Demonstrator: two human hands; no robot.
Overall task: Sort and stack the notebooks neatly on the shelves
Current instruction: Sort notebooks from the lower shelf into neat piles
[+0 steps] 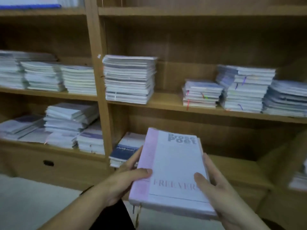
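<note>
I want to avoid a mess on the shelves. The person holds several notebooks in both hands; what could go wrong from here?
1. The held notebooks are gripped only at their sides by the left hand and the right hand; the lower ones could slip out.
2. The tall stack on the middle shelf looks uneven; adding more might topple it.
3. The hanging ribbons may snag on a shelf edge.

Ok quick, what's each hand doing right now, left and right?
Left hand: grips the left edge of the pink-spined notebook stack, thumb on top.
Right hand: grips the stack's right edge, thumb on top.
</note>
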